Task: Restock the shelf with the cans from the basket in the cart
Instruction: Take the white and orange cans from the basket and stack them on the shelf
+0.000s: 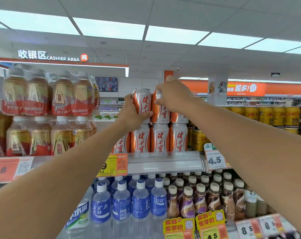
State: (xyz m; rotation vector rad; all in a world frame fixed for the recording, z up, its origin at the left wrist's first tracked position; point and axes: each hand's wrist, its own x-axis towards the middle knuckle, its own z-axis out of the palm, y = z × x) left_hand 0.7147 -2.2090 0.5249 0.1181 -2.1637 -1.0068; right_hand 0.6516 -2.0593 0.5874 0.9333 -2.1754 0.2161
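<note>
Left grip: your left hand [130,116] is wrapped around the left can [141,105] of the upper tier, thumb across its front, holding it upright.
Right grip: your right hand [174,95] is closed over the top of the middle can [161,107], fingers curled on its rim.
Key relation: the two held cans stand touching side by side, long axes vertical, each directly above a can of the bottom row [159,139]; a third upper can [180,117] sits just right of the middle one.
Nearer hand: each hand is already on its own can.
Edges: the shelf [163,163] lip lies below the stack; bottled drinks [48,94] crowd the left, gold cans [198,138] the right.
Open room: free space above the upper tier; to the left, a gap before the bottles.
Basket and cart: out of view.
</note>
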